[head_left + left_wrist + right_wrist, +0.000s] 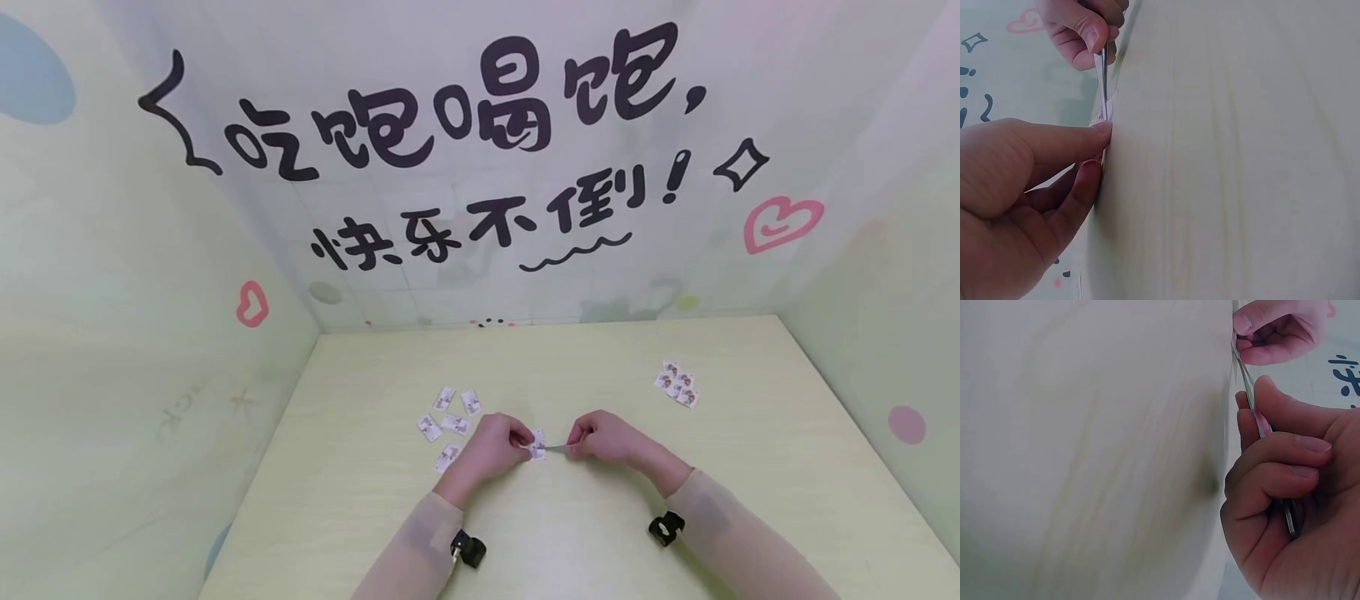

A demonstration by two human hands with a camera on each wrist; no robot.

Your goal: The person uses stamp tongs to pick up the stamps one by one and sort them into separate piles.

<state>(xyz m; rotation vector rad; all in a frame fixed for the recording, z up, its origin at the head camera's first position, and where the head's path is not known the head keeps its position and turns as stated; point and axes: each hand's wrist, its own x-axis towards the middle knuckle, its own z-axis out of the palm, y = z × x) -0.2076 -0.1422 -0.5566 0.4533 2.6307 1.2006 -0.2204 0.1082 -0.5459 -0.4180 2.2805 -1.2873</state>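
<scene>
Near the middle of the table, a small printed card or sticker is pinched at its edge by my left hand, between thumb and forefinger. My right hand grips slim metal tweezers, whose tips meet at the card beside the left fingertips. In the left wrist view the two prongs of the tweezers run down to the left thumb, the tips partly hidden there. The right wrist view shows their rear end lying in the right palm under curled fingers.
Several small printed cards lie spread left of the left hand, one partly behind its wrist. Another cluster of cards lies overlapping at the back right of the pale wooden table. Printed cloth walls stand behind and at both sides.
</scene>
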